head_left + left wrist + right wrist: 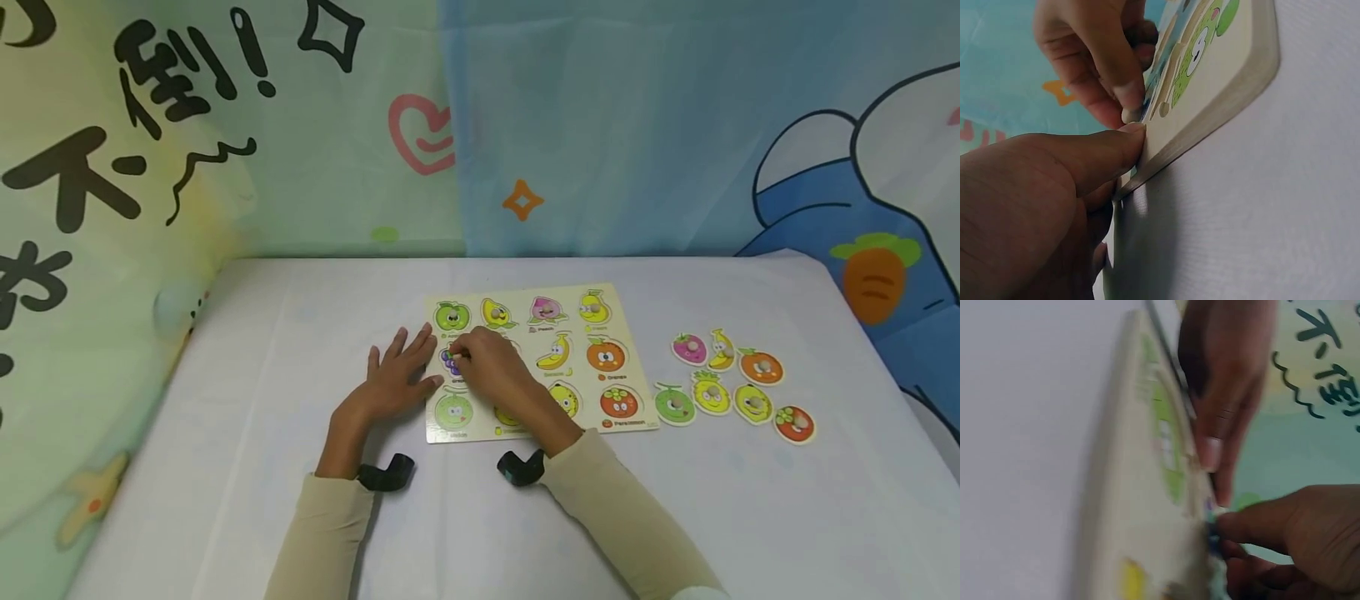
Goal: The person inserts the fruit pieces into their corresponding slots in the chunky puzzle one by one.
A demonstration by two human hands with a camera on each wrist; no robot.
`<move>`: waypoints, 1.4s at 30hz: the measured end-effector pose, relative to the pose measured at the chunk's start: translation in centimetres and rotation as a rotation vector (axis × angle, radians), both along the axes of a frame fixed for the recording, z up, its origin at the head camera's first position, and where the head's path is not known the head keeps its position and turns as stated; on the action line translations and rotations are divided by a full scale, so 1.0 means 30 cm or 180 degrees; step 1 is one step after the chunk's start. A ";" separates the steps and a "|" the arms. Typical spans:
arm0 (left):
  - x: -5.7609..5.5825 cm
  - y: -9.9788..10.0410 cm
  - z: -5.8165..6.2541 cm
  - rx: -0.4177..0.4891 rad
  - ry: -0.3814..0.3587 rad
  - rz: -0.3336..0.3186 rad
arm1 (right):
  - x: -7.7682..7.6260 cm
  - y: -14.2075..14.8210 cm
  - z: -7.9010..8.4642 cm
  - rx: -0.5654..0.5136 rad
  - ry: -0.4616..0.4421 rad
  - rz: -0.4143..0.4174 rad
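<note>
A wooden fruit puzzle board (525,305) lies on the white table. My left hand (393,383) rests at its left edge, fingers extended, the thumb touching the board's rim. Over the middle-left place, my right hand (498,375) pinches the small knob of a purple grape piece (448,362); whether the piece sits fully in its recess I cannot tell. In the left wrist view, the pinched knob (1130,115) shows close to the left thumb. A green melon picture (453,412) is just below the grapes. My right hand and forearm hide part of the board's middle.
Several loose fruit pieces lie right of the board, among them a banana (722,350), an orange (761,367), a green melon (675,406) and a persimmon (795,424). A printed cloth backdrop (600,167) stands behind the table.
</note>
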State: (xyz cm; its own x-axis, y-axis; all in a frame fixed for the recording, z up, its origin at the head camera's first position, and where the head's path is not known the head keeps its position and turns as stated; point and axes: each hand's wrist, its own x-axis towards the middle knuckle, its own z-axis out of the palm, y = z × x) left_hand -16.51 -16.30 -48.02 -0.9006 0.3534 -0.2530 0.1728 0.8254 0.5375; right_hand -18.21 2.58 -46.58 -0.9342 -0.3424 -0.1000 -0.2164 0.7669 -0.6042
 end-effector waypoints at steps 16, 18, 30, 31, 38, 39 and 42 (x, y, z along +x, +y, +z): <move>0.002 0.013 0.000 -0.0038 -0.0042 0.0066 | 0.006 0.177 0.026 -0.0395 -0.0088 -0.0249; 0.002 0.013 -0.001 -0.0032 -0.0045 0.0084 | 0.003 0.212 0.022 -0.0424 0.0053 -0.0255; 0.002 0.020 -0.007 0.0029 -0.0040 0.0096 | 0.021 0.444 0.020 -0.0558 0.0205 -0.0714; 0.002 0.022 -0.008 0.0026 -0.0039 0.0083 | 0.024 0.466 0.016 -0.0557 0.0219 -0.0745; 0.001 0.023 -0.017 -0.0029 -0.0069 0.0088 | 0.042 0.597 0.027 -0.0483 0.0216 -0.0906; 0.000 0.021 -0.016 -0.0031 -0.0060 0.0092 | 0.040 0.615 0.032 -0.0456 0.0234 -0.0957; -0.002 0.016 -0.012 -0.0009 -0.0011 0.0101 | 0.031 0.665 0.045 -0.0412 0.0331 -0.1210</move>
State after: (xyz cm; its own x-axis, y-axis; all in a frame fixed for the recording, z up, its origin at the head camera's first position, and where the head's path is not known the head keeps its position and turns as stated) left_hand -16.56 -15.83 -48.39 -0.9105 0.3239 -0.2571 0.1447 0.8319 0.5358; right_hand -17.30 22.52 -45.24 -0.9994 0.0255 0.0228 0.0027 0.7230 -0.6908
